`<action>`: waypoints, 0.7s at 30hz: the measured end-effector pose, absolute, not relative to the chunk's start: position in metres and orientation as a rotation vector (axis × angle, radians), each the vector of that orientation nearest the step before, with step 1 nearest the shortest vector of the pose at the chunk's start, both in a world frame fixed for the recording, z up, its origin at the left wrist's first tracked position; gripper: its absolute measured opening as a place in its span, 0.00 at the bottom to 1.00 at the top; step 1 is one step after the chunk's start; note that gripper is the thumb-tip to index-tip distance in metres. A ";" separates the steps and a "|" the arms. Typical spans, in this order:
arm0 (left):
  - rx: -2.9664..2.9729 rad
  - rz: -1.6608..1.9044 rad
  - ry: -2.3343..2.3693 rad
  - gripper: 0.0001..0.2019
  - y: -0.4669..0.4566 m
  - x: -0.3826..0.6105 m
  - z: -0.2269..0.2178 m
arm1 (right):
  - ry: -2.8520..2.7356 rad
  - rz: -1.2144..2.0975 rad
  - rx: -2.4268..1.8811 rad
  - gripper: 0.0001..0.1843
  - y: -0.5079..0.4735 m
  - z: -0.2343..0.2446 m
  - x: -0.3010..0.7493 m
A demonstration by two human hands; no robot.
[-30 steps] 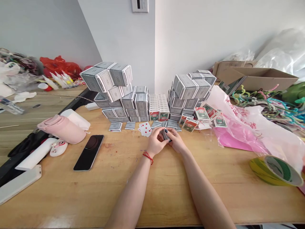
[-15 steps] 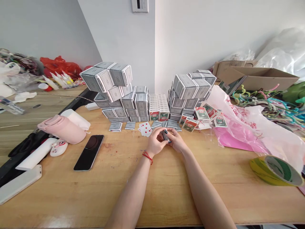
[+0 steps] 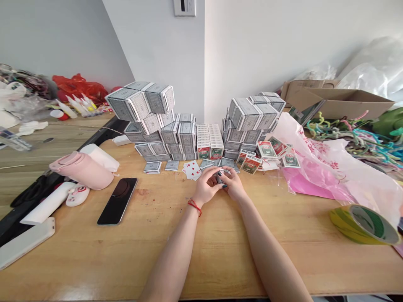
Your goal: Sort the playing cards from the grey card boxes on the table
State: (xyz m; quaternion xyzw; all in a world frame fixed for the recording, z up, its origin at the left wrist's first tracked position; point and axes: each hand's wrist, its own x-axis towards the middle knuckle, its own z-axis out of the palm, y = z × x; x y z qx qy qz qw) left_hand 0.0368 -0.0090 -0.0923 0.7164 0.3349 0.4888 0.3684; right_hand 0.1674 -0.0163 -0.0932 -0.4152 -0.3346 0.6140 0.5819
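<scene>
My left hand and my right hand meet at the middle of the table, both closed around a small deck of playing cards. Fingers cover most of that deck. Just beyond my hands, loose cards lie face up, showing red diamonds. Short stacks of cards rest face down to the left of them. Behind stand two rows of boxed decks, between a tall pile of patterned card packs on the left and another pile on the right.
Several red and green card boxes lie right of my hands, beside pink and white plastic wrap. A yellow tape roll sits at the right. To the left are a black phone and a pink bottle.
The deck between my hands has turned to a more upright angle, and my right fingers have shifted slightly on it. Everything else looks the same.
</scene>
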 end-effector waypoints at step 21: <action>1.179 1.028 0.925 0.20 0.000 0.040 -0.097 | -1.043 1.051 -0.995 0.36 -0.016 -0.098 0.164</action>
